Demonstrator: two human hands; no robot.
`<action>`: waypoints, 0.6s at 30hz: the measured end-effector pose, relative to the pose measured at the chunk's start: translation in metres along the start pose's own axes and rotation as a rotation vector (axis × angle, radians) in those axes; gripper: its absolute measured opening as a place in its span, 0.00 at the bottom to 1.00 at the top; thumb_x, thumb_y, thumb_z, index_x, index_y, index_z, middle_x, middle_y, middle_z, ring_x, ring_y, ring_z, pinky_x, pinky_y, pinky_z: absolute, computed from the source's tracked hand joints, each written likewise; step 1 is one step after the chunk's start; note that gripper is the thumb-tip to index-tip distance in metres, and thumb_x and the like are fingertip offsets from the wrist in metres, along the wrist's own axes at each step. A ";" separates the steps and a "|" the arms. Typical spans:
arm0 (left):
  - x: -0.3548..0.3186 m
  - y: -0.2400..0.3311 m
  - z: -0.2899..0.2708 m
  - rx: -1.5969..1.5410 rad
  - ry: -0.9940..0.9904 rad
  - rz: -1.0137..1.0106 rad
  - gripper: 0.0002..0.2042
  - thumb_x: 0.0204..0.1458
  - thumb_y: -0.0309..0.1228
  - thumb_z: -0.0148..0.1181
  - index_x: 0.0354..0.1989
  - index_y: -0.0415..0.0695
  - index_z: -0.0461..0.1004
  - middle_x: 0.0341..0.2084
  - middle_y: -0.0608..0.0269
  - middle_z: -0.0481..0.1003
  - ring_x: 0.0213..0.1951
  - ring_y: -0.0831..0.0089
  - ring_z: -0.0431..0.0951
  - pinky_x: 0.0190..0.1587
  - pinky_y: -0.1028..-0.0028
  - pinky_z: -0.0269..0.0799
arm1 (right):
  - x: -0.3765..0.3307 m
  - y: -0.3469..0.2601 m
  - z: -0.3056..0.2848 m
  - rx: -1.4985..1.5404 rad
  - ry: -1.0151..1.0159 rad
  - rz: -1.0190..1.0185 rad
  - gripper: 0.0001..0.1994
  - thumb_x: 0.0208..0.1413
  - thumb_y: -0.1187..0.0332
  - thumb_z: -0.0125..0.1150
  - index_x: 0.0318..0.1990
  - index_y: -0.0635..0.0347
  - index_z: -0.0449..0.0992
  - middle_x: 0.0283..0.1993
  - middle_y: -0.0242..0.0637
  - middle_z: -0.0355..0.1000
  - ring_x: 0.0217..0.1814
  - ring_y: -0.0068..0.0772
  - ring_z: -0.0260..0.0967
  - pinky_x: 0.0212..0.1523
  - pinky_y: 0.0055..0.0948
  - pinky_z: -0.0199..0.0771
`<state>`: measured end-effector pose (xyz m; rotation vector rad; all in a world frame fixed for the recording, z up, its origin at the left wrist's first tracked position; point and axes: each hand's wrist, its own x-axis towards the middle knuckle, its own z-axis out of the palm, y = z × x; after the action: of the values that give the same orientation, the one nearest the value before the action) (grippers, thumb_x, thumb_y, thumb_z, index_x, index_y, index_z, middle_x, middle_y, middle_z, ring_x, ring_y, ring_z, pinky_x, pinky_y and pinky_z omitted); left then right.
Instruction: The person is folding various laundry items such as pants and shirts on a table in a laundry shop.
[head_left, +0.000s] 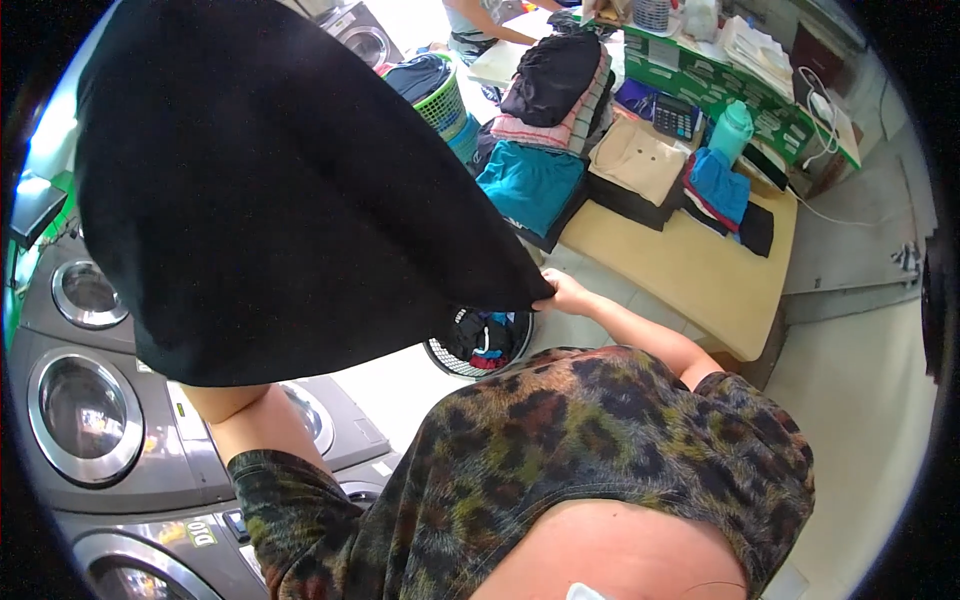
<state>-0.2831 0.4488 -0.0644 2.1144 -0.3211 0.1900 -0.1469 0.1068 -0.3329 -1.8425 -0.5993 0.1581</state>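
Washing machines (85,420) line the frame's lower left; we spread a black garment (270,190), our right hand (562,292) pinching its corner, left hand's grip hidden behind the cloth.

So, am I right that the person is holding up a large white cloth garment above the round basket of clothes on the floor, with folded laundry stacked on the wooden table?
Not quite: the large cloth garment is black, not white, as the head view shows. The right hand grips its lower corner above the round basket of clothes on the floor, and folded laundry is stacked on the wooden table. The left hand is hidden behind the garment.
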 end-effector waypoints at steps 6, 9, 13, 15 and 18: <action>0.063 -0.002 0.023 0.027 0.001 0.090 0.15 0.49 0.36 0.55 0.42 0.42 0.66 0.43 0.56 0.69 0.47 0.60 0.66 0.51 0.67 0.59 | -0.024 0.005 -0.024 0.635 -0.037 0.358 0.14 0.43 0.68 0.66 0.40 0.58 0.74 0.32 0.24 0.71 0.33 0.22 0.64 0.39 0.24 0.65; 0.099 0.000 0.030 0.039 0.014 0.148 0.16 0.49 0.36 0.54 0.43 0.42 0.66 0.44 0.57 0.69 0.47 0.60 0.66 0.51 0.67 0.59 | -0.039 0.001 -0.038 0.862 0.012 0.448 0.14 0.49 0.69 0.59 0.45 0.53 0.71 0.38 0.27 0.70 0.36 0.24 0.64 0.40 0.28 0.66; 0.155 0.010 0.045 0.053 0.066 0.241 0.16 0.49 0.37 0.54 0.44 0.42 0.66 0.44 0.57 0.69 0.48 0.60 0.65 0.52 0.66 0.59 | -0.053 -0.002 -0.072 1.442 0.357 0.403 0.15 0.53 0.69 0.53 0.50 0.52 0.66 0.49 0.32 0.66 0.48 0.34 0.64 0.44 0.38 0.67; 0.183 0.016 0.055 0.062 0.092 0.285 0.17 0.50 0.38 0.54 0.45 0.43 0.66 0.45 0.57 0.69 0.48 0.60 0.65 0.52 0.66 0.59 | -0.060 -0.008 -0.094 1.575 0.458 0.348 0.16 0.54 0.69 0.52 0.52 0.52 0.64 0.53 0.34 0.65 0.52 0.37 0.63 0.46 0.43 0.66; 0.221 0.027 0.072 0.068 0.126 0.344 0.17 0.50 0.38 0.54 0.46 0.43 0.66 0.45 0.57 0.68 0.49 0.59 0.65 0.53 0.66 0.59 | -0.086 0.005 -0.128 1.528 0.748 0.199 0.19 0.57 0.67 0.48 0.56 0.55 0.58 0.58 0.39 0.60 0.57 0.41 0.59 0.55 0.46 0.61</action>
<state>-0.0796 0.3401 -0.0230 2.0903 -0.6092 0.5390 -0.1691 -0.0434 -0.3081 -0.3582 0.2687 0.0138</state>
